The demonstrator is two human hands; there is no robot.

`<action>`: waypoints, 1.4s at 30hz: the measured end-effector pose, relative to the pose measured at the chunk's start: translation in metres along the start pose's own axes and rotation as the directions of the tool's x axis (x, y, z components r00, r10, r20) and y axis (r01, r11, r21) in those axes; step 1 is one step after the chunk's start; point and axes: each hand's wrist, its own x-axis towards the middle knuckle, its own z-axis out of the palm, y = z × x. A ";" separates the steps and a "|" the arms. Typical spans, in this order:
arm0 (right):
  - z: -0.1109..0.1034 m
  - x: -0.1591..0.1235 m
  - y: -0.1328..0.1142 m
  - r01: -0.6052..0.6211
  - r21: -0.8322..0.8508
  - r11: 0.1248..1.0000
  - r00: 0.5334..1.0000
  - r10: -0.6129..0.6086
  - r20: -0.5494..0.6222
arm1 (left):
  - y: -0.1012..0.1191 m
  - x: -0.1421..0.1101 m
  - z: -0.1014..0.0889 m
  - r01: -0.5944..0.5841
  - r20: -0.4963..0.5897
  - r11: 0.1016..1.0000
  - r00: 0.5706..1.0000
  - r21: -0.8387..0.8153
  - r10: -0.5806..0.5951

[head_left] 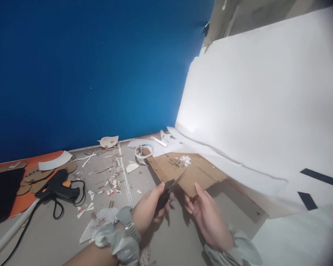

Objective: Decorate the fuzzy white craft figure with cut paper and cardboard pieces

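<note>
My left hand [147, 208] is closed around a pair of dark-handled scissors [180, 178], whose blades point up and to the right over the cardboard. Between the thumb and fingers of my right hand [212, 220], the near corner of a brown cardboard sheet [208, 177] is gripped. Small white paper pieces [185, 159] and short dark strips [174, 162] lie on that sheet. The scissor handles are mostly hidden by my left fingers.
A black glue gun [58, 188] with its cable rests at the left, near cardboard cutouts [39, 176] on an orange board. Paper scraps [111, 181] litter the table. Behind the cardboard are a tape roll [135, 152] and a pink-and-white marker [158, 141]. A blue panel [100, 74] and white board [261, 99] stand behind.
</note>
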 end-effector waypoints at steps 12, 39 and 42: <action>-0.009 -0.001 -0.002 -0.053 0.027 0.998 0.999 0.053 0.005 | -0.005 -0.043 -0.018 0.217 -0.137 0.970 0.970 0.108 -0.201; -0.010 0.000 -0.006 -0.094 0.017 0.995 0.996 0.094 0.010 | 0.033 -0.054 -0.052 0.312 0.321 0.882 0.845 0.354 -0.428; -0.010 0.000 -0.006 -0.095 0.007 0.995 0.995 0.095 0.012 | 0.029 -0.047 -0.055 0.300 0.271 0.878 0.869 0.374 -0.413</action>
